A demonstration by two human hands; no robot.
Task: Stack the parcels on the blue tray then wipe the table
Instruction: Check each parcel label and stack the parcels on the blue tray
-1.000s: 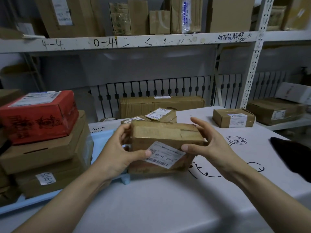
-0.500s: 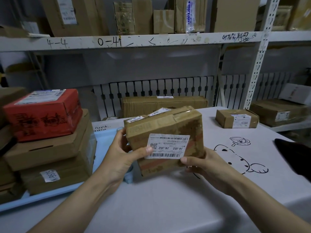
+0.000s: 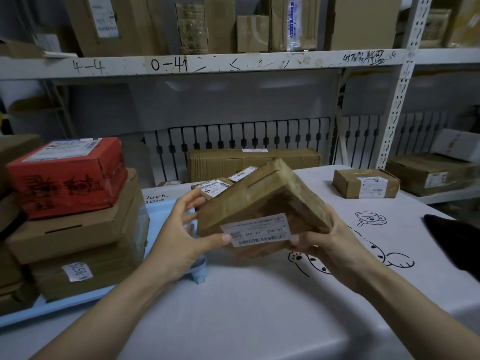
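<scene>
Dim storeroom: white metal shelving [image 3: 233,64] against a grey wall [image 3: 207,100].

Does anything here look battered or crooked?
Yes. The brown parcel held in both hands, left hand and right hand, is tilted on a corner above the table, and its tape-covered cardboard looks scuffed and worn. Its label reads upside down.

White cartoon-print table [image 3: 259,302]: blue tray [image 3: 78,301] at left, small labelled box [image 3: 366,183] far right, black cloth [image 3: 454,240] at right edge.
</scene>
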